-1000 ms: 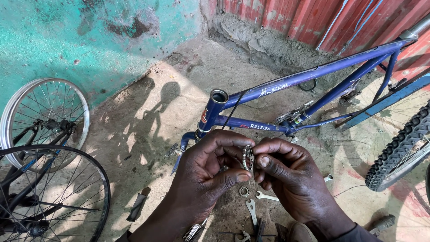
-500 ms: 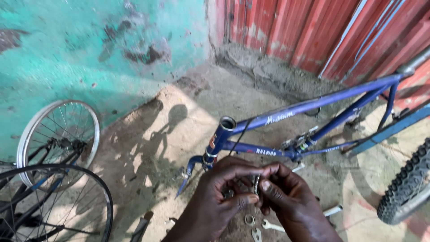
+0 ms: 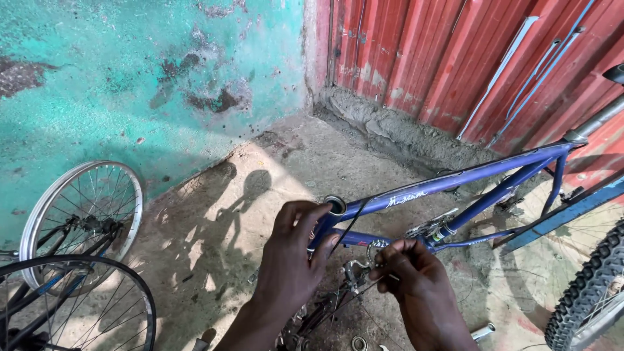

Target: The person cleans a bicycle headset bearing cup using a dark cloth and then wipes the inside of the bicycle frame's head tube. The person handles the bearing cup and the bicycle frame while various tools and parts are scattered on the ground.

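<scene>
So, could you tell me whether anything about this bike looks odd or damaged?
The blue frame lies on the ground stripped: its head tube, gripped by the left hand, is open with no fork. Two loose wheels stand by the green wall, whose paint is flaking.

The head tube (image 3: pixel 335 207) of a blue bicycle frame (image 3: pixel 455 183) is gripped by the left hand (image 3: pixel 294 260); a small ring-shaped part (image 3: pixel 372 252) is pinched by the right hand (image 3: pixel 416 286).
</scene>
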